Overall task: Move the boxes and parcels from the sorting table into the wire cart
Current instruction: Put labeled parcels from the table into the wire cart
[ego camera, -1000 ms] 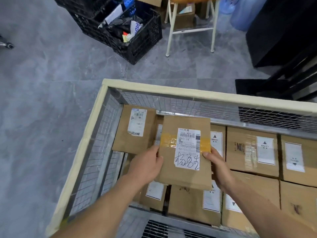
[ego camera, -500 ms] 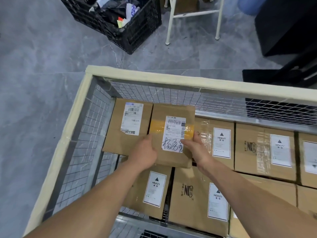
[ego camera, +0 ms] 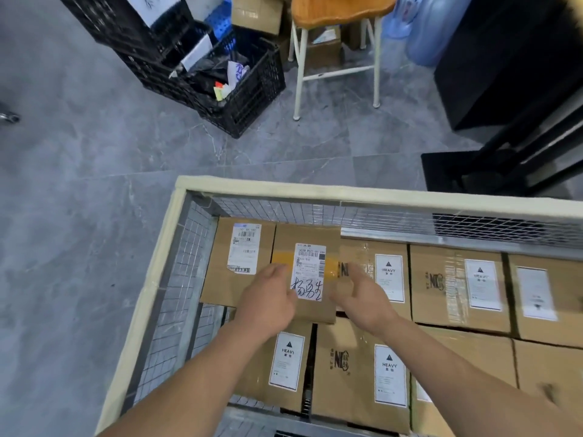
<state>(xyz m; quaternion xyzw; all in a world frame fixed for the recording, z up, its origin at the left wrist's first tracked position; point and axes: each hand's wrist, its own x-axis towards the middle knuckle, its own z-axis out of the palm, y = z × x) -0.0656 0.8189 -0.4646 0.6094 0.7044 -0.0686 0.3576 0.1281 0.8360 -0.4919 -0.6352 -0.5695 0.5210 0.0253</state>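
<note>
The flat cardboard parcel (ego camera: pixel 307 272) lies in the wire cart (ego camera: pixel 347 193) at its 11 o'clock corner, atop larger boxes. Left hand (ego camera: pixel 268 302) rests on it, fingers relaxed; right hand (ego camera: pixel 362 299) hovers, loosely spread. Likely light, stiff: grasp opposite edges

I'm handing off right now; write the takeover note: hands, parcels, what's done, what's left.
Left hand: open, fingers resting on the handwritten-label parcel.
Right hand: open, beside that parcel's right edge, holding nothing.
Parcel lies flat in the wire cart, atop the HEAVY boxes, next to another labelled parcel.
Done: this parcel placed.
Left: pull hands out; sorting table not in view.
</note>
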